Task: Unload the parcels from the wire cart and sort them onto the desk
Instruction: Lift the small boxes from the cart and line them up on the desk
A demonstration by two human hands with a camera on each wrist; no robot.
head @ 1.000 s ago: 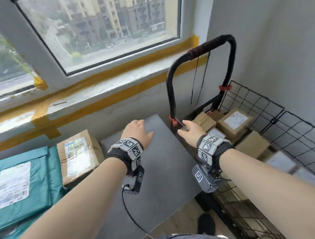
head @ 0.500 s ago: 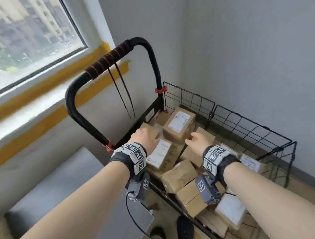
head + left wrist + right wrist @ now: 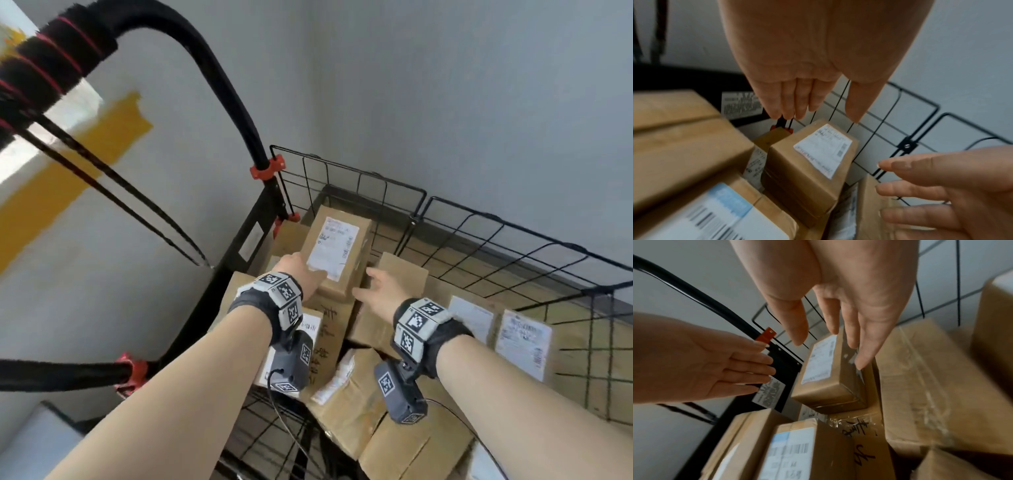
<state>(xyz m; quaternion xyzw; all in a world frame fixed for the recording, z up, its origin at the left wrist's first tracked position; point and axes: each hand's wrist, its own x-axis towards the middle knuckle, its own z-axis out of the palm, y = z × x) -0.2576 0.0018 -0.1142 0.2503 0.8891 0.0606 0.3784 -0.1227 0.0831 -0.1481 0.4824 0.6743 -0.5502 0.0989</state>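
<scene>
Perhaps a parcel sorting room, wire cart (image 3: 479, 236) heaped with labelled cardboard parcels (image 3: 337, 250)

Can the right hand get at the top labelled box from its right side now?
Probably yes. The right hand is open beside the top box, which sits above its neighbours, and nothing lies between them.

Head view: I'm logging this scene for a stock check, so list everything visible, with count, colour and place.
top box: one, brown with a white label, on the pile at the cart's far left corner.
other boxes: several, exact count unclear, brown, some with white labels, filling the cart.
wire cart: one, black mesh, against the grey wall.
handle: one, black with red clips, at the cart's left end.
left hand: open, at the top box's left side.
right hand: open, fingers spread, by its right side.
</scene>
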